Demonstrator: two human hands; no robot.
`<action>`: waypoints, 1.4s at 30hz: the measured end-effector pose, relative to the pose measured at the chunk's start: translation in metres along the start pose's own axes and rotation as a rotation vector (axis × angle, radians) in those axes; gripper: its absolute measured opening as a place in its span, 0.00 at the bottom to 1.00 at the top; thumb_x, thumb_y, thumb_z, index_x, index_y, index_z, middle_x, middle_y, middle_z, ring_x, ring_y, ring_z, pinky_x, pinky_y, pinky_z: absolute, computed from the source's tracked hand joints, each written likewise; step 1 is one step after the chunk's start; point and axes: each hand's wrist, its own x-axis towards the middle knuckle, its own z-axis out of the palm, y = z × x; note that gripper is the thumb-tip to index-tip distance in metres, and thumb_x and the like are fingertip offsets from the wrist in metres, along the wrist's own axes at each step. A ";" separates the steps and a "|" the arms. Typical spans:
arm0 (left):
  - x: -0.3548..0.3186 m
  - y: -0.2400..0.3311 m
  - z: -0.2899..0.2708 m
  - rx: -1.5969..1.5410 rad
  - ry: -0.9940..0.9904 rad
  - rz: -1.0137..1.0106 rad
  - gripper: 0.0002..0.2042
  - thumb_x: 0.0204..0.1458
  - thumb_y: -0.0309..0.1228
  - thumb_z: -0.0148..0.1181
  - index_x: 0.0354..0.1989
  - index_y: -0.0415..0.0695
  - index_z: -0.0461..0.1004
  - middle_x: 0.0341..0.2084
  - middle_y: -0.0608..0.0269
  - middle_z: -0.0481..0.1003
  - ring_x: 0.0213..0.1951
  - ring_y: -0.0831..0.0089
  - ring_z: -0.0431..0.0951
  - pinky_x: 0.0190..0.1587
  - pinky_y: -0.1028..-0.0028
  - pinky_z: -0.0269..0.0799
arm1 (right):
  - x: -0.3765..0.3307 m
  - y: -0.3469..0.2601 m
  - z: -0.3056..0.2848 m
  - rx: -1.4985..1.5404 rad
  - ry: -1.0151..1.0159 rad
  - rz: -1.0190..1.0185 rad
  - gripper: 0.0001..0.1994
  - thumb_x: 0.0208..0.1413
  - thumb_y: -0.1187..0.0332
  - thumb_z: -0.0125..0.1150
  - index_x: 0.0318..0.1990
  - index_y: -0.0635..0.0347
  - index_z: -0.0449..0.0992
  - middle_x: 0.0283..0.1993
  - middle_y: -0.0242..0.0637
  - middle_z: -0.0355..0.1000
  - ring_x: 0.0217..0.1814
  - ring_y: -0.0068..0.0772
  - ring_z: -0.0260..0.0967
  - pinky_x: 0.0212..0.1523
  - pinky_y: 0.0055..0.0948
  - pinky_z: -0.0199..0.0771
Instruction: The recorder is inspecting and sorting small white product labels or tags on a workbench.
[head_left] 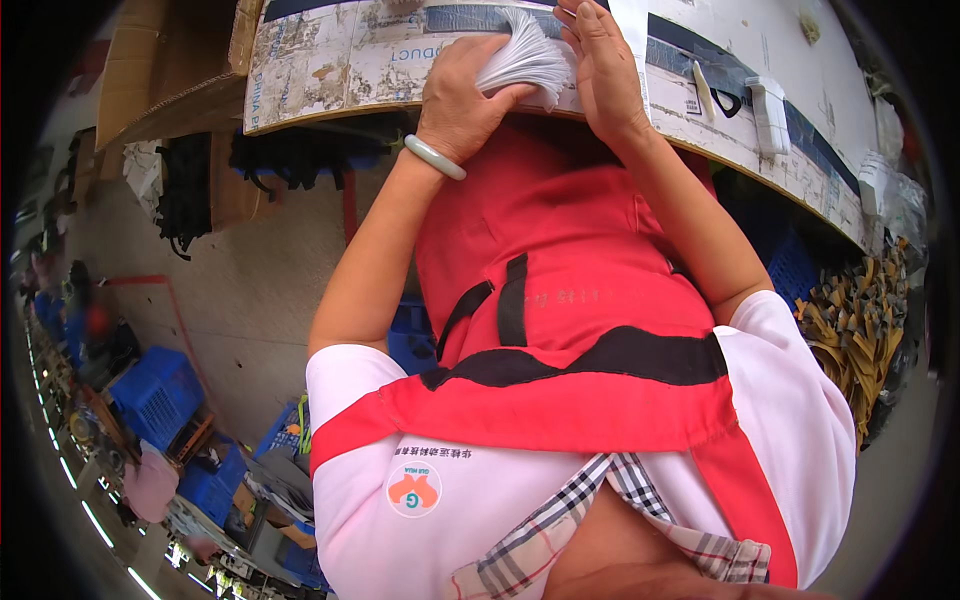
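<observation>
A fanned stack of thin, whitish translucent sheets (528, 62), which look like small plastic bags, stands on edge over the near side of the worktable (330, 70). My left hand (465, 90), with a pale bangle on the wrist, is closed around the stack's left side and lower end, thumb toward me. Just right of the stack, my right hand (607, 75) is held up with its fingers stretched out and its palm turned toward the sheets. Whether its fingertips touch them cannot be made out.
A long white strip (632, 40) lies beyond my right hand. Farther right on the table are a small white bundle (768, 115) and a black loop (728, 103). An open cardboard box (175, 70) stands left; brown strips (860, 320) are heaped right. Blue crates (158, 395) stand behind, left.
</observation>
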 end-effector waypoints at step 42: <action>0.002 0.004 0.008 -0.061 0.044 -0.043 0.16 0.39 0.27 0.72 0.38 0.39 0.79 0.36 0.52 0.74 0.40 0.55 0.75 0.43 0.64 0.72 | 0.043 -0.043 -0.011 -0.266 -0.519 0.193 0.31 0.58 0.58 0.64 0.64 0.61 0.62 0.62 0.44 0.64 0.65 0.36 0.60 0.65 0.35 0.60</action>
